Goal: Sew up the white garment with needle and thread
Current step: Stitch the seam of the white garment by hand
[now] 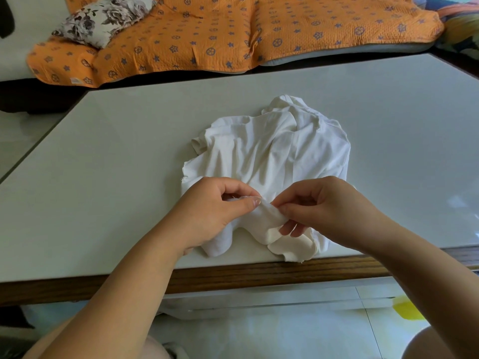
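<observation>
A crumpled white garment (272, 149) lies on the white table (116, 156), its near edge hanging over the table's front. My left hand (215, 211) pinches a fold of the garment between thumb and fingers. My right hand (321, 206) pinches the same raised fold just to the right, thumb and forefinger together, other fingers under the cloth. The two hands almost touch at the fold. I cannot make out a needle or thread; they are too small or hidden by the fingers.
The table has a dark wooden front edge (259, 275). Behind it is a sofa with an orange patterned cover (233, 35) and a floral pillow (103, 19). A yellow object (407, 309) lies on the floor at lower right.
</observation>
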